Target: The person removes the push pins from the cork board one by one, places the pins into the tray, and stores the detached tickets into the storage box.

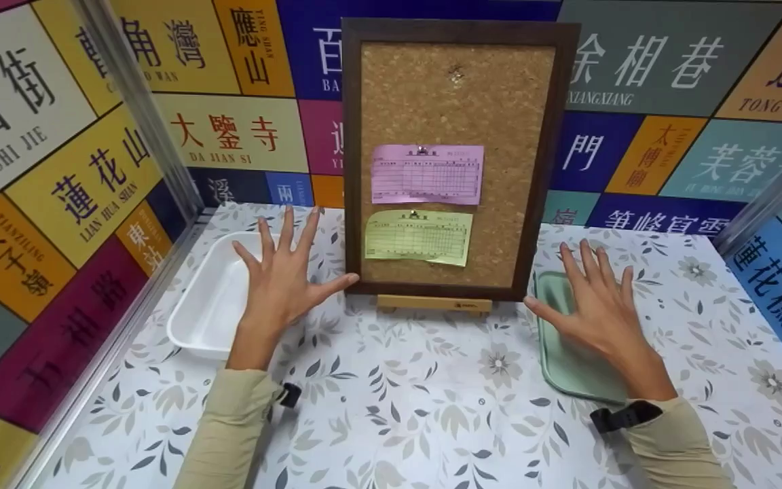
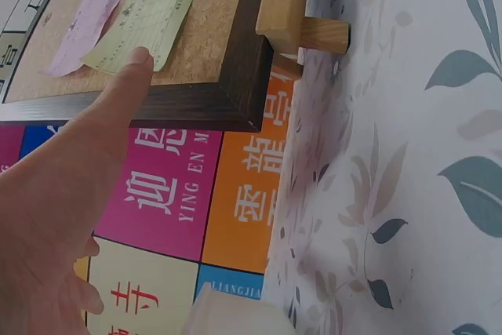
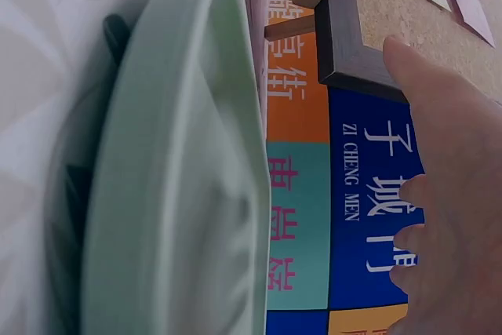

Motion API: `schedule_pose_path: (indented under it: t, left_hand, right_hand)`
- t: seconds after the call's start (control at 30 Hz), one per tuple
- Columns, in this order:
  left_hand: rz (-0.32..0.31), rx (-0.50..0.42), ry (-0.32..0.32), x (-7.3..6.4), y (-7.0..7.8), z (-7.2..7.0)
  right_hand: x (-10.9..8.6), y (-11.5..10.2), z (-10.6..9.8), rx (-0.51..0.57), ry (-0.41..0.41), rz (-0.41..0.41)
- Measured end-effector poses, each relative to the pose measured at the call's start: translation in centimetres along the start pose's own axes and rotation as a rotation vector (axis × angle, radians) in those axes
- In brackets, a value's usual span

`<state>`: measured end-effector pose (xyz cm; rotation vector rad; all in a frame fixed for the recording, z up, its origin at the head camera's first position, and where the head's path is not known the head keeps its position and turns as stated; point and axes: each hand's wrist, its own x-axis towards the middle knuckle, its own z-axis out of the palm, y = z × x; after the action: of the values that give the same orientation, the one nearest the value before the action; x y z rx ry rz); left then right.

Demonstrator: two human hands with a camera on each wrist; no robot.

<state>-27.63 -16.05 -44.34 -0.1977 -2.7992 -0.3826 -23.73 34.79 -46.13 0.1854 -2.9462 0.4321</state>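
A cork board (image 1: 513, 170) in a dark wooden frame stands on a small wooden easel (image 1: 434, 303). A pink slip (image 1: 426, 174) and, below it, a yellow-green slip (image 1: 418, 238) are each pinned to the cork. My left hand (image 1: 277, 282), fingers spread, hovers over the white tray (image 1: 202, 305), its thumb tip near the frame's lower left corner. On the other side my right hand (image 1: 598, 309) is spread above the green tray (image 1: 557, 360), thumb pointing toward the frame's lower right corner. Neither hand holds anything.
Another pin (image 1: 455, 71) sits high on the cork. A floral cloth (image 1: 404, 407) covers the table. Walls of coloured panels with lettering (image 1: 228, 132) enclose the back and both sides, with a metal post (image 1: 153, 115) at the back left corner.
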Motion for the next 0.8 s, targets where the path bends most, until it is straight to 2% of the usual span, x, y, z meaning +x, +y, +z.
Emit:
schedule_pose_path:
  t: [0.33,0.57,0.8]
  left_hand:
    - [0.026,0.014,0.056,0.1,0.8,0.1]
    - [0.075,0.033,0.149,0.2,1.4,0.1]
    - [0.111,0.014,0.206,0.2,2.1,-0.3]
  right_hand:
    - [0.1,-0.5,-0.2,0.016,0.036,-0.006]
    - [0.2,-1.2,-0.3,0.042,0.144,-0.033]
    - [0.2,-2.1,-0.6,0.086,0.246,-0.054]
